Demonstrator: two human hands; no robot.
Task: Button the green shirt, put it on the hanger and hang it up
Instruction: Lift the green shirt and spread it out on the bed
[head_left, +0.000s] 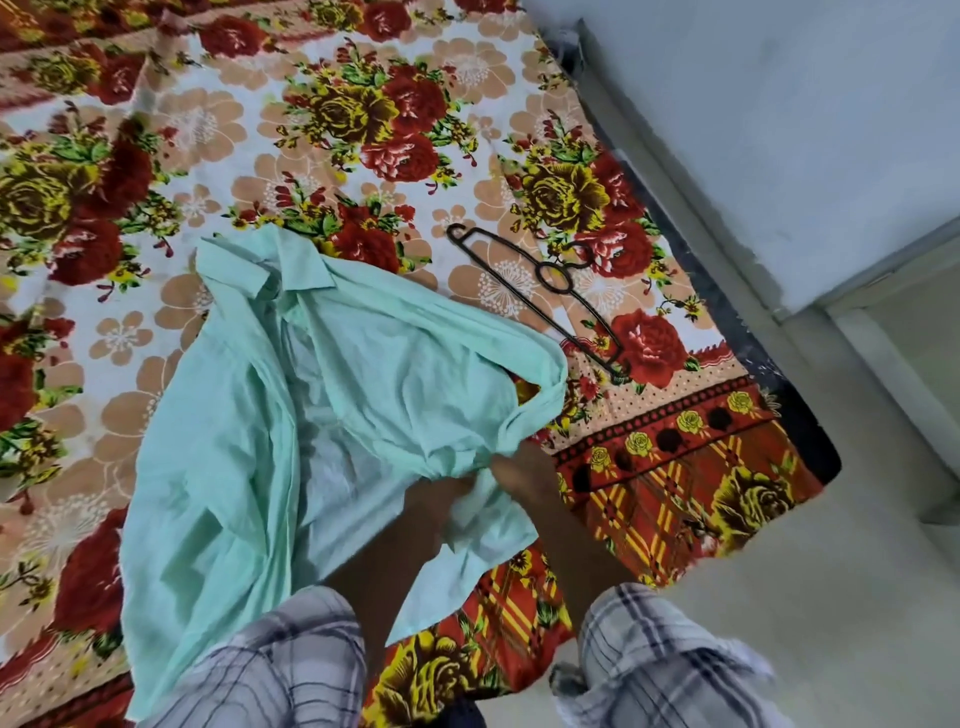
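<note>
The pale green shirt (249, 426) lies spread and rumpled on the flowered bed, collar at the far end, front open with the lighter inside showing. My left hand (441, 499) and my right hand (519, 473) meet at the shirt's right lower edge, both closed on bunched green cloth. Fabric hides most of the fingers. A thin black hanger (556, 291) lies flat on the bedspread just beyond the shirt's right side, untouched.
The bedspread (363, 130) with red and yellow roses covers the bed, whose right edge (769, 395) runs diagonally. Beyond that edge are a grey floor (831, 597) and a pale wall (779, 130). My plaid sleeves fill the bottom of the view.
</note>
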